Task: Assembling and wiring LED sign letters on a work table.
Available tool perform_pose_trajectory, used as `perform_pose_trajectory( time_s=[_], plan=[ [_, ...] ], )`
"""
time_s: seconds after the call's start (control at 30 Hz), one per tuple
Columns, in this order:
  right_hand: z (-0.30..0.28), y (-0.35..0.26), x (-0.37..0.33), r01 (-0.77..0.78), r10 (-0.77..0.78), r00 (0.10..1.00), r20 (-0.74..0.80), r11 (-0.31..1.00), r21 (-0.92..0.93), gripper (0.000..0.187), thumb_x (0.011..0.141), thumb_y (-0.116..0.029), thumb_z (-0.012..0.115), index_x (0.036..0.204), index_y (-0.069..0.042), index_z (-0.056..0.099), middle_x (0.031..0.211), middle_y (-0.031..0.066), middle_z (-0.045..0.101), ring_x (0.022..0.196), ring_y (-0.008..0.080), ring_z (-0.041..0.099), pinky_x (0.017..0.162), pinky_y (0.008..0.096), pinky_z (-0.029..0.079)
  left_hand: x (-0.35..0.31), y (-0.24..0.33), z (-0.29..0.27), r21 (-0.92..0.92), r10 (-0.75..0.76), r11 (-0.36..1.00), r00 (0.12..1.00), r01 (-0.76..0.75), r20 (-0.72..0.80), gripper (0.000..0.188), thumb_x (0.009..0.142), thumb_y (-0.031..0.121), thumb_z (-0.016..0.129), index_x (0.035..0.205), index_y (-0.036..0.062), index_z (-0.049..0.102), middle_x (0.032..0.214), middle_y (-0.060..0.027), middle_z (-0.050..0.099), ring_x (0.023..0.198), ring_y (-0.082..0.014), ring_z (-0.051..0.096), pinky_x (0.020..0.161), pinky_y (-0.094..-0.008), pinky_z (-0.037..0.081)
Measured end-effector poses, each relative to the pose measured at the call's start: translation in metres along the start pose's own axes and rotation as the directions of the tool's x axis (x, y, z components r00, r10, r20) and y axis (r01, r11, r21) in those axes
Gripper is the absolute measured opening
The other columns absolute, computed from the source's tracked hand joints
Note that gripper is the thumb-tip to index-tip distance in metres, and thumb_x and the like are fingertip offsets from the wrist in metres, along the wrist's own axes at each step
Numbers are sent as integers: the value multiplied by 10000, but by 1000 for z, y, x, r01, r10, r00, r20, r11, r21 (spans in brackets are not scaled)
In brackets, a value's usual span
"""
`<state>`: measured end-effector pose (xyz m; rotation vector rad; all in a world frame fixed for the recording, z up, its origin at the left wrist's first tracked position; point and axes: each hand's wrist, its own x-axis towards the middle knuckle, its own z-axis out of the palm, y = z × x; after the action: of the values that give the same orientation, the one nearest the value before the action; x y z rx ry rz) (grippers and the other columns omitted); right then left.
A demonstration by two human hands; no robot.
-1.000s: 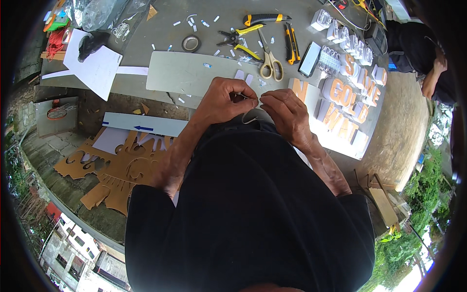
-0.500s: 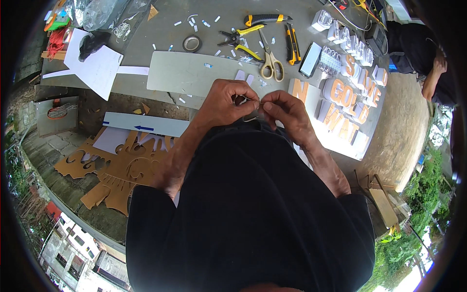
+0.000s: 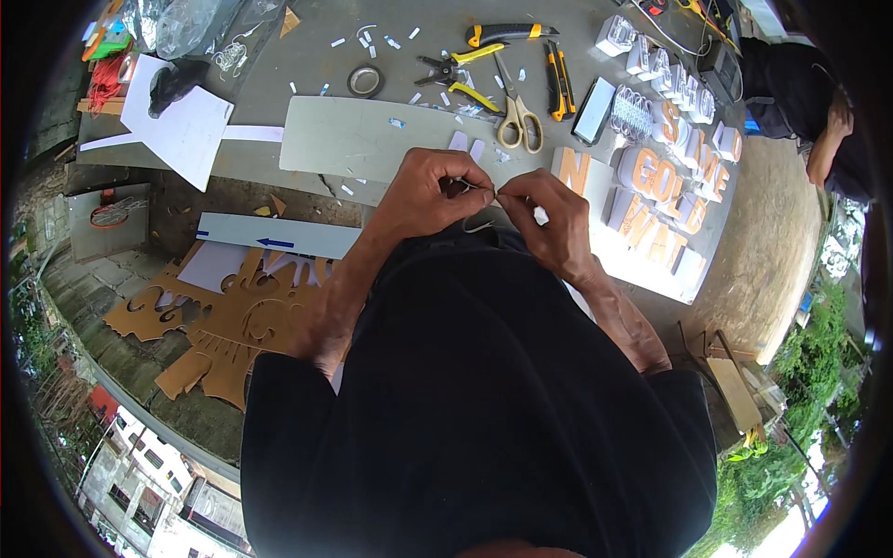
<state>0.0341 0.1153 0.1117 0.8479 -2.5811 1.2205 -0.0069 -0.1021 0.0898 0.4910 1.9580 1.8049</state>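
My left hand point(image 3: 435, 193) and my right hand point(image 3: 555, 221) meet close to my body at the table's near edge. Both are closed, thumbs and fingertips pinching a thin wire, most of it hidden by the fingers. A pale loose end of the wire point(image 3: 478, 227) hangs below my left fingers. Just beyond my hands are beige-handled scissors point(image 3: 517, 128), a yellow-and-black wire stripper point(image 3: 456, 73) and a long grey panel point(image 3: 344, 139). Two utility knives, one standing point(image 3: 560, 82) and one lying crosswise point(image 3: 512, 34), rest farther back.
Raised white and orange letters point(image 3: 658, 174) stand on the right, beside a phone point(image 3: 593, 112). A black tape roll point(image 3: 366, 81) and small scraps lie on the table point(image 3: 270, 74). Cut brown sheets point(image 3: 237, 302) lie lower left. Another person's hand point(image 3: 840, 121) shows far right.
My right hand has turned slightly, its fingertips drawing closer to my left fingertips. The loose wire end below my left hand has shifted a little. Tools on the table stay put.
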Motion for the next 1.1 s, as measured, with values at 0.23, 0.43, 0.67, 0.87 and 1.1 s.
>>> perform_pose_trajectory(
  time_s=[0.23, 0.43, 0.67, 0.87, 1.1],
  plan=[
    [1, -10, 0, -697, 668, 633, 392, 271, 664, 188, 963, -115, 679, 1101, 4, 632, 908, 85, 687, 811, 141, 665, 650, 320, 546, -1, 1, 3, -110, -34, 993, 998, 29, -47, 26, 851, 7, 721, 872, -2, 733, 838, -20, 708, 724, -40, 612, 607, -204, 455],
    [3, 0, -1, -126, 127, 992, -13, 988, 90, 290, 839, 46, 726, 1106, -19, 633, 1021, 108, 671, 839, 251, 688, 671, 355, 579, 0, -3, -1, -176, -113, 979, 993, 107, -24, 113, 805, 59, 769, 890, -15, 757, 767, -37, 729, 683, -52, 623, 624, -227, 492],
    [5, 8, -4, 83, -86, 996, -30, 991, -103, 224, 834, 20, 738, 1038, -15, 651, 955, 103, 667, 830, 216, 675, 641, 346, 564, 0, -2, -1, -129, -111, 986, 994, 110, 0, 130, 800, 95, 787, 880, -4, 758, 757, -24, 722, 639, -43, 579, 581, -230, 451],
    [-7, -7, 3, -746, 652, 528, 543, 52, 664, 164, 948, -94, 662, 1065, 18, 641, 843, 100, 668, 830, 117, 657, 624, 300, 534, 0, 13, 4, 129, 113, 986, 992, -105, -56, 33, 850, 30, 735, 863, 0, 728, 814, -16, 700, 708, -35, 604, 597, -206, 450],
    [2, -4, -1, -354, 353, 934, 44, 911, 213, 221, 871, -4, 716, 1082, -18, 652, 944, 79, 663, 823, 205, 685, 656, 356, 567, -1, -2, 1, -83, -103, 991, 995, 103, 3, 31, 848, 24, 727, 866, 0, 733, 822, -12, 705, 716, -42, 615, 615, -213, 470]
  ],
)
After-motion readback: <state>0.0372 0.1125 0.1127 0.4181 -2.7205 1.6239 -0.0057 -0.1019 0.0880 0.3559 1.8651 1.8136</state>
